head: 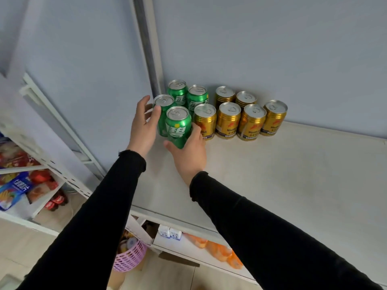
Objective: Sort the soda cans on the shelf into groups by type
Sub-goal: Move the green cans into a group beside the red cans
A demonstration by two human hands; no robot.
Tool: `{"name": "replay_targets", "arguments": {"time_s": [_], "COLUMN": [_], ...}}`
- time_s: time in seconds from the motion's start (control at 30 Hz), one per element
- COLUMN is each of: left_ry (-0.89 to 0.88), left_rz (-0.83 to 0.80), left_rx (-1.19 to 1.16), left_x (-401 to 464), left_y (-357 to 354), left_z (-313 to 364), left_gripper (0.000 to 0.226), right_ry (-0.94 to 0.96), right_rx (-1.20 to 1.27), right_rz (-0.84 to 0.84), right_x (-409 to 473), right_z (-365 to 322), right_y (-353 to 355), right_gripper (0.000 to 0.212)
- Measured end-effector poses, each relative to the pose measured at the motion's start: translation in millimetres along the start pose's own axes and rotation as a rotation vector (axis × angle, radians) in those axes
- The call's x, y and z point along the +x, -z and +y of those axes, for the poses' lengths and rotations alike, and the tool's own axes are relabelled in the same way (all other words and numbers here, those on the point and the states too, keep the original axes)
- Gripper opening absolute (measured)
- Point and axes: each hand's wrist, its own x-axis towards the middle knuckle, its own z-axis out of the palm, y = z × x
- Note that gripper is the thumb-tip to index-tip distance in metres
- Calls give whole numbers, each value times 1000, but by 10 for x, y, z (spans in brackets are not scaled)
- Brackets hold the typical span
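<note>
Head view: the right hand (189,152) curls around the front green can (178,127) on the shelf (282,174), the open left hand (144,124) touches another green can (162,114) at ten o'clock, gold cans (228,120) at three o'clock.

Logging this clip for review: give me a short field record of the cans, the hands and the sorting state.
green cans: four, clustered at the shelf's back left
gold cans: six, grouped right of the green ones
left hand: fingers against the left front green can
right hand: grips the front green can
mixing: none visible; each colour stands together
lower shelves: snack packs, pink basket
</note>
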Motion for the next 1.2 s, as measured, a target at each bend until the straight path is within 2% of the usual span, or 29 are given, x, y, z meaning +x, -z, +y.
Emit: {"name": "replay_targets", "arguments": {"time_s": [0.1, 0.2, 0.4, 0.53, 0.63, 0.73, 0.87, 0.93, 1.07, 1.2], "left_ry": [13, 45, 75, 103, 57, -30, -74, -106, -172, -211], "left_rz": [-69, -71, -86, -142, -181, -108, 7, 21, -76, -294], "left_rx": [-36, -86, -203, -248, -113, 97, 175, 136, -11, -92], "left_x": [155, 199, 126, 105, 50, -1, -171, -319, -629, -884], "left_y": [-16, -45, -98, -83, -80, -127, -157, -195, -545, -1240], "left_z": [-4, -17, -36, -17, -49, -64, 49, 155, 475, 812], "left_gripper": [58, 49, 38, 45, 49, 61, 61, 61, 69, 70], "right_ry": [-28, 4, 6, -2, 5, 26, 28, 26, 3, -33], "right_rx": [-75, -55, 24, 78, 95, 98, 130, 140, 130, 128], "right_rz": [35, 10, -94, -155, -151, -126, -127, -104, 4, 161], "right_x": [51, 54, -167, -248, -282, -289, -305, -315, -325, -345], "right_z": [-55, 14, 233, 263, 255, 253, 270, 305, 426, 620], "right_y": [-75, 20, 503, 770, 833, 836, 966, 1115, 1610, 2360], "right_gripper": [76, 70, 75, 77, 75, 72, 67, 66, 68, 64]}}
